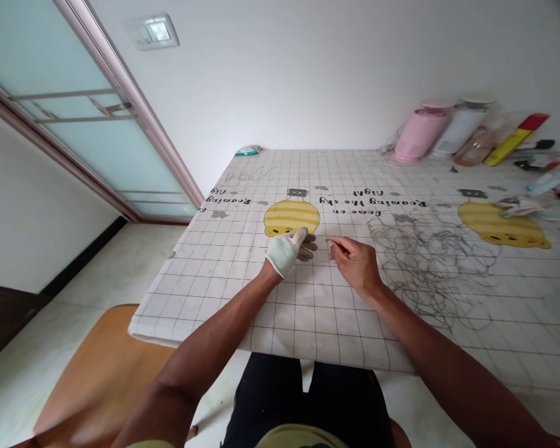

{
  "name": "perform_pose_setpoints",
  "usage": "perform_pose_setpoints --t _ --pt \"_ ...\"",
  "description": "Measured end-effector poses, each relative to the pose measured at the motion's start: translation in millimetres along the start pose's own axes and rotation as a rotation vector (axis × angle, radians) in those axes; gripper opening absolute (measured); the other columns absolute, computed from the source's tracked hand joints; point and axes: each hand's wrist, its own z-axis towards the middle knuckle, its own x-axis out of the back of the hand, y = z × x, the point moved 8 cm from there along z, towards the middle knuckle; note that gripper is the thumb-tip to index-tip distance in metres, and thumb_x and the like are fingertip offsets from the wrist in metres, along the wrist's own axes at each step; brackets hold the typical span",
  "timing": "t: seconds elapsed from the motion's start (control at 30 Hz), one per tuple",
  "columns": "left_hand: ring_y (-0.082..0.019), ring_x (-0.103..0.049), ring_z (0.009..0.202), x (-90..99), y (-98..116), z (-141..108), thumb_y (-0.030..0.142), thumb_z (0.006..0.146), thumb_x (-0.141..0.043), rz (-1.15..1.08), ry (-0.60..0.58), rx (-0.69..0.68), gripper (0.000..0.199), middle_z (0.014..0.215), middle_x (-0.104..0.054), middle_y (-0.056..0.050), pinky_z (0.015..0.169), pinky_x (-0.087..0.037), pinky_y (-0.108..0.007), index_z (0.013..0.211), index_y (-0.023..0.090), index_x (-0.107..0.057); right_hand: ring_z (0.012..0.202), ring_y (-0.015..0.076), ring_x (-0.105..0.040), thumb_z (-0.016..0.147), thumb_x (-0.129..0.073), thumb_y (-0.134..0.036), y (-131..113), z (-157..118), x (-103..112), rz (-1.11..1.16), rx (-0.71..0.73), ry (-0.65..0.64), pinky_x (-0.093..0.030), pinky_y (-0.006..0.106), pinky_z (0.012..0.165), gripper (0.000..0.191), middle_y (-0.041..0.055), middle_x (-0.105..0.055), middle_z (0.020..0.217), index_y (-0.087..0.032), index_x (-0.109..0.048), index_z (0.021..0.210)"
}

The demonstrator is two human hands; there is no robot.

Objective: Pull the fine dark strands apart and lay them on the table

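My left hand (292, 249) wears a pale work glove with a light green cuff and greyish fingers. It is held over the tablecloth at the lower edge of a printed yellow striped bear balloon (292, 214), its fingers loosely stretched to the right and slightly apart. Just to its right, my bare right hand (354, 261) pinches thumb and forefinger together; whatever lies between the tips is too fine to make out. A loose tangle of thin dark wire or thread (429, 274) spreads on the cloth beyond my right hand.
The checked tablecloth (205, 280) covers a table against a white wall. At the back right stand a pink cylinder (420, 134), a white cylinder (460, 127), a yellow-and-red box (513, 140) and small clutter. A green packet (248, 150) lies at the far left corner. A brown chair (107, 367) is at the left.
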Motion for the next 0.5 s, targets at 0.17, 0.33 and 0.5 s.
perform_pose_setpoints --t 0.17,0.33,0.5 --pt "-0.012 -0.062 0.057 15.0 12.2 -1.0 0.047 0.098 -0.054 0.125 0.147 -0.083 0.040 0.081 -0.073 -0.009 0.054 -0.045 -0.024 0.099 0.011 -0.072 0.054 0.0147 -0.059 0.099 -0.059 -0.035 -1.1 0.5 0.6 -0.022 0.016 0.003 -0.048 0.029 0.057 0.023 0.0001 -0.068 0.066 -0.022 -0.077 0.094" --pt "-0.015 -0.068 0.068 18.8 27.6 -4.0 0.044 0.094 -0.059 0.275 0.171 -0.149 0.037 0.094 -0.077 -0.008 0.062 -0.053 -0.025 0.111 0.016 -0.074 0.060 0.0166 -0.063 0.100 -0.057 -0.032 -10.6 -5.4 -5.4 -0.077 0.136 -0.015 -0.049 0.030 0.060 0.022 0.0014 -0.070 0.070 -0.022 -0.076 0.097" --pt "-0.014 -0.066 0.066 18.5 29.7 -2.7 0.034 0.090 -0.061 0.438 0.175 -0.153 0.040 0.087 -0.077 -0.005 0.063 -0.052 -0.025 0.124 0.017 -0.073 0.067 0.0172 -0.066 0.102 -0.053 -0.028 -19.9 -14.6 -20.4 -0.135 0.262 -0.131 -0.051 0.030 0.066 0.023 0.0032 -0.073 0.078 -0.022 -0.075 0.099"
